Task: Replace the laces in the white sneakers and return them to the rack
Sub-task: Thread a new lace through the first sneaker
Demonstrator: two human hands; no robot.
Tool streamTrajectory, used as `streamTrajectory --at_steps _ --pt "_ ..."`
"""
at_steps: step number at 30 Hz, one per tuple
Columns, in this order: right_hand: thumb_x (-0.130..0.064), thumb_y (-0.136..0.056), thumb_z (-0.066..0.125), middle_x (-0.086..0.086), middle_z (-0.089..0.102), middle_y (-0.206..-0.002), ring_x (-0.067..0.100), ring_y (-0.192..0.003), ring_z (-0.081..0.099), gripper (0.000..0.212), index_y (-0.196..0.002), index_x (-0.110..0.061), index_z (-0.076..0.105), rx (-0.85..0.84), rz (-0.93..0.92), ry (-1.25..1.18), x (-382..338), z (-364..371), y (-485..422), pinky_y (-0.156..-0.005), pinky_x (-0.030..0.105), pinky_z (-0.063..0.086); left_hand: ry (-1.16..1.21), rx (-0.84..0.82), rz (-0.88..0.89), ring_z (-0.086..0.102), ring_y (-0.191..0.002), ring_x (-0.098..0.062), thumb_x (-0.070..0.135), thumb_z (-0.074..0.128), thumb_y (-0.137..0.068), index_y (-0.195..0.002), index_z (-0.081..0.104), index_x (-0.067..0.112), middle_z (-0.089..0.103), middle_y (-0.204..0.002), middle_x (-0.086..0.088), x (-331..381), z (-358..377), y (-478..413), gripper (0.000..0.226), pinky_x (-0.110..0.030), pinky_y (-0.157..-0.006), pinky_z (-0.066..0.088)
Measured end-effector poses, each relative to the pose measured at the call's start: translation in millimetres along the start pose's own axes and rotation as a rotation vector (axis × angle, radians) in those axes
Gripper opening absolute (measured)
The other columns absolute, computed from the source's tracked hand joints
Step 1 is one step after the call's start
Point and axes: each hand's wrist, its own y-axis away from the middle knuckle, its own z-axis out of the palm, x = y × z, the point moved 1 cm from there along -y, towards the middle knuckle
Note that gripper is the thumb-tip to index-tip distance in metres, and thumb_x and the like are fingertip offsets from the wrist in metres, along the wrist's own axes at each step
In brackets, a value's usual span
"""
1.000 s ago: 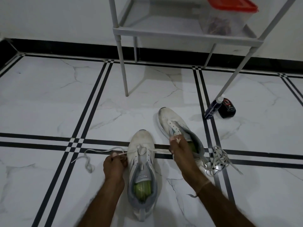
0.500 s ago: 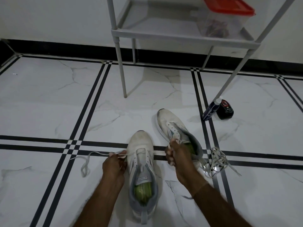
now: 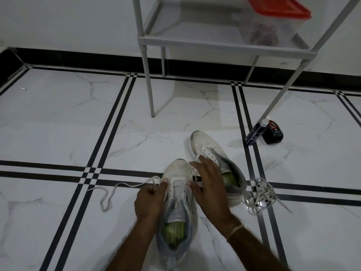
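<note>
We read the lace (image 3: 129, 185) as light, flat & limp. It won't feed through an eyelet unless pinched close to the tip, and it slips easily. The near sneaker (image 3: 175, 218) sits on the floor betw. our forearms, toe pointing away, w/ the far sneaker (image 3: 211, 151) just beyond on the right. Soft upper, stiffer sole, so steady it by the sides. Left hand (image 3: 149, 201): fingers curled, pinching the lace beside the left eyelets, tail trailing off left. Right hand (image 3: 210, 184): fingers loosely spread over the shoe's right edge — whether they hold a lace end, we can't tell.
</note>
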Motion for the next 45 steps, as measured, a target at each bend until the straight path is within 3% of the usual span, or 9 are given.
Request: streamTrajectory --at_steps 4,9,13,16,20,23,26,31,45 --pt "-0.004 -0.089 0.069 0.003 0.044 -0.134 0.023 -0.118 0.052 0.047 -0.132 -0.021 0.058 0.13 -0.054 0.012 -8.8 -0.1 10.5 -0.092 0.042 0.055 -0.031 -0.072 0.011 0.068 -0.082 -0.019 0.064 0.078 -0.072 -0.079 0.068 0.021 0.072 -0.08 0.004 0.5 9.4 -3.7 0.045 -0.037 -0.084 0.055" --pt "-0.004 -0.091 0.068 0.002 0.047 -0.153 0.022 -0.115 0.064 0.048 -0.134 -0.023 0.061 -0.091 -0.207 0.2 -0.1 8.1 -3.4 -0.082 0.036 0.06 -0.053 -0.081 0.074 0.066 -0.076 -0.016 0.045 0.085 -0.075 -0.079 0.068 0.019 0.07 -0.075 0.006 2.7 10.2 -6.1 0.031 -0.033 -0.076 0.052" --pt "-0.014 -0.086 0.073 0.005 0.065 -0.095 0.027 -0.086 0.066 0.009 -0.092 -0.014 0.067 -0.22 -0.205 0.348 0.8 7.8 -18.4 -0.064 0.034 0.05 -0.09 -0.063 0.149 0.058 -0.061 -0.015 0.031 0.078 -0.083 -0.064 0.06 0.013 0.063 -0.061 0.004 4.6 12.7 -7.3 0.032 -0.028 -0.059 0.04" --pt "-0.002 -0.074 0.078 0.002 0.058 -0.095 0.02 -0.081 0.058 0.031 -0.094 -0.017 0.06 -0.149 -0.319 0.383 4.8 12.5 -1.8 -0.059 0.032 0.048 -0.043 -0.031 0.145 0.06 -0.065 -0.021 0.029 0.073 -0.087 -0.067 0.06 0.011 0.065 -0.063 -0.002 3.1 13.6 -7.2 0.031 -0.032 -0.065 0.044" --pt "-0.013 -0.091 0.071 0.0 0.053 -0.11 0.014 -0.089 0.06 0.029 -0.11 -0.02 0.051 0.033 0.03 -0.003 14.5 8.7 21.4 -0.068 0.025 0.055 -0.068 -0.048 0.153 0.061 -0.068 -0.018 0.027 0.072 -0.089 -0.071 0.062 0.012 0.067 -0.068 -0.001 1.3 13.8 -0.9 0.026 -0.025 -0.061 0.041" --pt "-0.046 -0.084 0.08 -0.001 0.065 -0.08 0.015 -0.071 0.065 0.039 -0.092 -0.017 0.055 0.075 0.465 -0.385 1.5 11.9 17.2 -0.064 0.032 0.057 -0.094 -0.079 0.165 0.063 -0.069 -0.015 0.027 0.072 -0.088 -0.073 0.065 0.014 0.069 -0.069 0.0 4.0 13.1 -2.4 0.022 -0.025 -0.061 0.042" --pt "-0.046 -0.079 0.084 -0.002 0.062 -0.06 0.014 -0.057 0.06 0.047 -0.069 -0.009 0.058 -0.086 0.674 -0.528 -0.6 27.8 9.1 -0.059 0.042 0.054 -0.118 -0.08 0.178 0.064 -0.07 -0.018 0.03 0.071 -0.09 -0.072 0.063 0.016 0.068 -0.069 0.001 3.9 13.8 -1.9 0.024 -0.029 -0.063 0.043" --pt "-0.017 -0.096 0.069 -0.003 0.051 -0.061 0.01 -0.061 0.047 0.032 -0.067 -0.009 0.057 -0.026 0.598 -0.657 1.2 26.1 4.8 -0.061 0.029 0.039 -0.1 -0.059 0.191 0.062 -0.068 -0.021 0.033 0.069 -0.092 -0.069 0.06 0.018 0.066 -0.066 0.002 3.2 10.0 -3.0 0.029 -0.034 -0.068 0.047" --pt "-0.02 -0.104 0.057 0.012 0.073 -0.091 0.015 -0.07 0.05 0.02 -0.102 -0.006 0.071 -0.113 0.242 -0.882 -94.3 -95.5 -70.6 -0.059 0.021 0.042 0.369 -0.29 0.453 0.073 -0.09 -0.019 0.02 0.048 -0.106 -0.098 0.07 0.01 0.078 -0.091 -0.007 151.9 -32.8 47.5 0.025 -0.033 -0.084 0.055"
